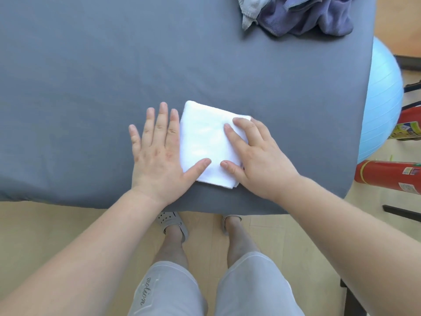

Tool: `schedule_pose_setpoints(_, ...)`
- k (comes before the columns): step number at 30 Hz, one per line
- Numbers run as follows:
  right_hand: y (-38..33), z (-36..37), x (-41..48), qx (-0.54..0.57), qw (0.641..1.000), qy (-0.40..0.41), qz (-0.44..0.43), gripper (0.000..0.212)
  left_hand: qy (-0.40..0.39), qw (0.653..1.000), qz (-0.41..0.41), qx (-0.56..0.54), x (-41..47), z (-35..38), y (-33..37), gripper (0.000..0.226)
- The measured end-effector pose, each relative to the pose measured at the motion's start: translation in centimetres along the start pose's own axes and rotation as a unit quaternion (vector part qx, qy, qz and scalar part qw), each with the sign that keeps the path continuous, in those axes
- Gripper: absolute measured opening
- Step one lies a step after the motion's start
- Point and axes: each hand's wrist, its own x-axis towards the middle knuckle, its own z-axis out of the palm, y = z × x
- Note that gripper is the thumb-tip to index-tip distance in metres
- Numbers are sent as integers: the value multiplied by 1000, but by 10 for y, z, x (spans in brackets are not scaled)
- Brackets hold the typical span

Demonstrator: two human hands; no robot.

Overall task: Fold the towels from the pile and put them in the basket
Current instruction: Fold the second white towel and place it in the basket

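White towel (205,137) lies folded, long axis 12-to-6. Left hand (157,156) lies flat, fingers straight, at its 9 o'clock; right hand (257,160) presses its 3 o'clock edge, holding nothing.

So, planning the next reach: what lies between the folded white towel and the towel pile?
Only bare grey cover between towel and pile, per the head view.

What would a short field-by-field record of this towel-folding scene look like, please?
surface: grey table
towel in work: white towel, folded small, lying flat near the front edge
left hand: flat on the table beside it, thumb on the towel
right hand: pressing on the towel's right side
pile: purple and grey towels at the far right
basket: not in view
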Motion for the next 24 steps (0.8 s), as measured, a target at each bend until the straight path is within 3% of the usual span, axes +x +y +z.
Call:
schedule_pose_setpoints(4,-31,7,-36,-6,997,37,65,77,-2,997,-47,-55,-10,-7,-13,109)
schedule_pose_setpoints(9,-68,-11,-64,-18,993,-19,111,55,-30,997,2,-66,-3,-13,-16,98)
schedule_pose_setpoints(11,-63,-21,-51,10,993,66,93,40,-45,997,18,-60,6,-18,-16,101)
schedule_pose_setpoints(13,-49,-31,-26,14,991,117,62,51,-73,995,37,-48,17,-24,-14,105)
schedule_pose_setpoints(15,-38,-41,4,1,999,30,45,81,-113,991,67,-19,31,-28,-11,104)
schedule_pose_setpoints(17,-31,-50,34,-27,995,-87,33,94,-134,986,96,22,45,-32,-5,91)
schedule_pose_setpoints(21,-25,-55,65,-69,986,-148,-25,60,-171,976,102,85,64,-36,7,58)
schedule_pose_setpoints(24,-26,-58,71,-72,980,-184,-30,42,-178,973,114,90,68,-39,13,47)
